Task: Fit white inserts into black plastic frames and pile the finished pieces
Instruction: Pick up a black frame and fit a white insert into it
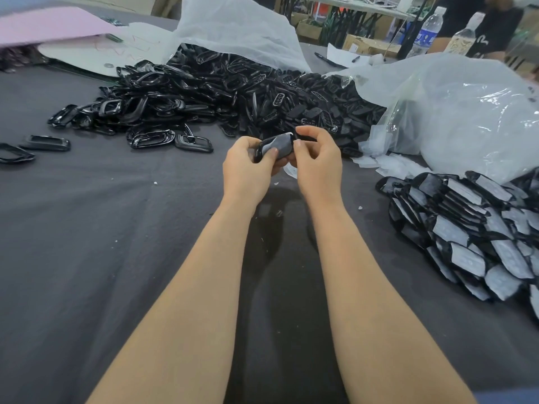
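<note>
From the head camera, you held one glossy black plastic frame (pixel 262 150) just above the grey cloth surface (pixel 102 228). A matte whitish insert (pixel 281 144) lay across its opening. Your left hand (pixel 250 166) curled around the frame's left end, with the thumb pressed on the insert. Your right hand (pixel 319 163) pinched the right end between thumb and bent fingers. Both forearms reached straight forward. Behind lay a heap of shiny oval frames (pixel 204 91). At the right, a pile of finished pieces (pixel 466 225) sat beside crinkled translucent bags (pixel 472 112).
</note>
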A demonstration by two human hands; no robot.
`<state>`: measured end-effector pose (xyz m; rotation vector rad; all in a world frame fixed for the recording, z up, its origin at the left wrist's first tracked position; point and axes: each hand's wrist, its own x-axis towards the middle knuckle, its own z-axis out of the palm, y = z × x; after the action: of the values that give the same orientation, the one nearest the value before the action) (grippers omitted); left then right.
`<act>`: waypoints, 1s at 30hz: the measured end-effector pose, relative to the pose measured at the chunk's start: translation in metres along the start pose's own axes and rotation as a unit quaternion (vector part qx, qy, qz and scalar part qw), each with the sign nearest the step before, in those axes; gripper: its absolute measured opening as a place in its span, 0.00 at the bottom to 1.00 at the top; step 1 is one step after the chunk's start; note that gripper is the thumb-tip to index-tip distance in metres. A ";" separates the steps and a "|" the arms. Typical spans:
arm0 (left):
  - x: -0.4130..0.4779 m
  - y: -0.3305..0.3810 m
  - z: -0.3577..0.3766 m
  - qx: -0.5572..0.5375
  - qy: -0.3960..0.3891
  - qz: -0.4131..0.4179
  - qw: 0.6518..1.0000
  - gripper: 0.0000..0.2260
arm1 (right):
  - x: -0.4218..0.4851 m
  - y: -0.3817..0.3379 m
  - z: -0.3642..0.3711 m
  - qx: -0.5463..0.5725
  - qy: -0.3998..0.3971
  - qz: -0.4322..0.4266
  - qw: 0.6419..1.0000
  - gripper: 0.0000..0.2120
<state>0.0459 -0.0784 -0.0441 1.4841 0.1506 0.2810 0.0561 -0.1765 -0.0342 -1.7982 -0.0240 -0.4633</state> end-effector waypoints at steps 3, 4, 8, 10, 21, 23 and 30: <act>0.000 0.000 0.001 0.027 0.004 0.013 1.000 0.08 | -0.002 -0.001 0.002 -0.030 0.020 -0.033 0.999 0.05; 0.000 0.001 0.001 0.043 0.004 0.022 0.999 0.08 | -0.003 -0.002 0.002 -0.041 0.022 -0.043 0.998 0.04; -0.002 0.002 0.001 0.081 0.009 0.046 0.996 0.07 | -0.005 -0.005 0.005 -0.037 0.029 -0.052 0.998 0.01; -0.002 0.003 0.002 0.090 0.010 0.057 0.994 0.07 | -0.006 -0.005 0.006 -0.037 0.034 -0.048 0.998 0.02; -0.004 0.004 0.002 0.094 0.022 0.079 0.992 0.04 | -0.007 -0.010 0.009 -0.050 0.036 -0.084 0.995 0.05; -0.004 0.004 0.002 0.082 0.027 0.075 0.993 0.03 | -0.008 -0.011 0.010 -0.060 0.032 -0.110 0.992 0.06; -0.004 0.004 -0.003 0.024 0.054 0.055 0.997 0.10 | -0.013 -0.010 0.013 -0.046 -0.037 -0.127 0.990 0.05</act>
<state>0.0410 -0.0768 -0.0402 1.5287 0.1636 0.4501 0.0454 -0.1585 -0.0323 -1.9122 -0.2904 -0.5874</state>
